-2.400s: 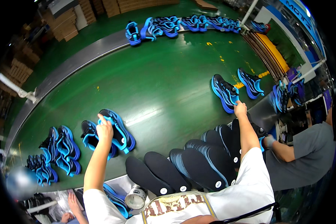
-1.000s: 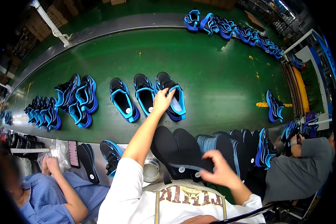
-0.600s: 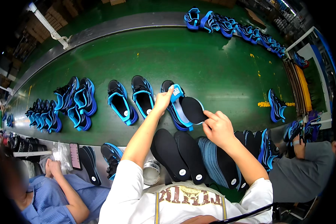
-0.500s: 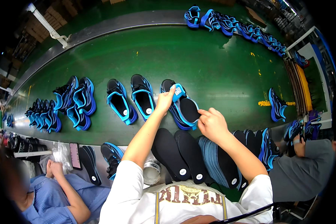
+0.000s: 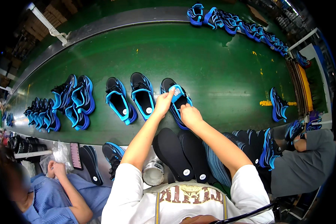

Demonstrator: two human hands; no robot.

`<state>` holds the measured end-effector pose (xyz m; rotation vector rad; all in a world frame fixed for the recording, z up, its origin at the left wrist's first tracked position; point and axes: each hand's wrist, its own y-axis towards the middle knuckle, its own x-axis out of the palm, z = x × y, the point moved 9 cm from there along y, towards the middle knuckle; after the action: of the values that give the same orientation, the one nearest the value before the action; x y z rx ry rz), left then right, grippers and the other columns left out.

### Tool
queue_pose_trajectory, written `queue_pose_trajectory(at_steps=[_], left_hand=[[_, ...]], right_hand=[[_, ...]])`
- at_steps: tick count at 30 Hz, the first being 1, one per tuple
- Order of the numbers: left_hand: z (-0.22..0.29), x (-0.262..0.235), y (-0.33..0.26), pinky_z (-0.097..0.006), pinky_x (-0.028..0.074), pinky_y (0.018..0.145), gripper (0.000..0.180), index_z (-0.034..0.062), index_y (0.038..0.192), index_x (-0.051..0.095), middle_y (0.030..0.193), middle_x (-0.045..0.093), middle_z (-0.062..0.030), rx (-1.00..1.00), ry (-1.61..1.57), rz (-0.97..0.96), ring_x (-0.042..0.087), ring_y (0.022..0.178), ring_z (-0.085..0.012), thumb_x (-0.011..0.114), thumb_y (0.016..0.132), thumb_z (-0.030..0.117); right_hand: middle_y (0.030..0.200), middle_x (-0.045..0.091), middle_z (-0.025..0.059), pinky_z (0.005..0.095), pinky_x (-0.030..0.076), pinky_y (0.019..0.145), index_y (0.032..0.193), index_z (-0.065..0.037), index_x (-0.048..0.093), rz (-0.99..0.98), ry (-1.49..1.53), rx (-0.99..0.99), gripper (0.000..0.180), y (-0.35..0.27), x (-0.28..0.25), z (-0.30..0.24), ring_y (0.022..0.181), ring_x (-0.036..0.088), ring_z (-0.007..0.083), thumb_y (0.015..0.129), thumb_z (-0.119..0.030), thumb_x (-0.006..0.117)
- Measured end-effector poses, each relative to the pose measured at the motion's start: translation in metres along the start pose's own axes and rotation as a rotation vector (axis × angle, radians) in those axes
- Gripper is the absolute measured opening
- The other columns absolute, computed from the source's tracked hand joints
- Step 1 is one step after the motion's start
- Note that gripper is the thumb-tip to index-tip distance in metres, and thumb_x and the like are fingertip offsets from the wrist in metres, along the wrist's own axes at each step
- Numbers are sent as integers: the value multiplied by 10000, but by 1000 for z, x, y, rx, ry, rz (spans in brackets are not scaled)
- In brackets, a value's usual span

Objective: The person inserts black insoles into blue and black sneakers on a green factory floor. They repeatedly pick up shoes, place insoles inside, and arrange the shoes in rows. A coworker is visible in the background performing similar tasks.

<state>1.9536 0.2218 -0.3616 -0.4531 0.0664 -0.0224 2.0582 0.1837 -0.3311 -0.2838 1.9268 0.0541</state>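
A black and blue sneaker (image 5: 167,84) lies in front of me, toe pointing away. My left hand (image 5: 163,103) pinches its light blue tongue (image 5: 177,92) and holds it up. Inside the opening, the fingers of my right hand (image 5: 190,116) are closed on a black insole (image 5: 180,102), most of which is hidden by the shoe and the hand. Left of it stand two more sneakers, the nearer one (image 5: 141,84) and the farther one (image 5: 115,86), each with a dark insole and a round white label at the heel.
Stacked black insoles (image 5: 171,151) lie near my body, beside a round white container (image 5: 153,173). Several sneakers (image 5: 82,95) stand left on the green surface (image 5: 212,63); one sneaker (image 5: 276,105) sits right. Co-workers sit on both sides, one in a blue sleeve (image 5: 59,198).
My right hand has moved left and down into the shoe, carrying the insole from above the heel to inside the opening. My left hand still holds the tongue.
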Motion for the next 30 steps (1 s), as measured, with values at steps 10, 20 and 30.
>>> queue_pose_trajectory(at_steps=[10,20,30], left_hand=[[19,17,11,-235,348,532,453,-43,966,525,658,487,-13,290,240,-75,413,609,-72,478,812,380],[5,6,20,-245,371,543,454,-55,942,512,623,473,-46,314,61,94,434,595,-91,484,802,376],[12,13,18,-188,327,517,347,-1,882,552,673,485,38,268,51,-110,396,602,-34,462,837,331]], right_hand=[[900,516,181,373,457,694,833,6,512,-96,-59,-56,151,2,7,-4,839,529,295,752,-82,420],[883,567,182,380,457,712,826,-21,600,-483,-183,78,253,3,-15,2,823,542,332,636,-184,564],[819,551,150,356,443,715,746,-28,585,-300,-243,-299,164,15,38,-1,795,534,272,698,-99,445]])
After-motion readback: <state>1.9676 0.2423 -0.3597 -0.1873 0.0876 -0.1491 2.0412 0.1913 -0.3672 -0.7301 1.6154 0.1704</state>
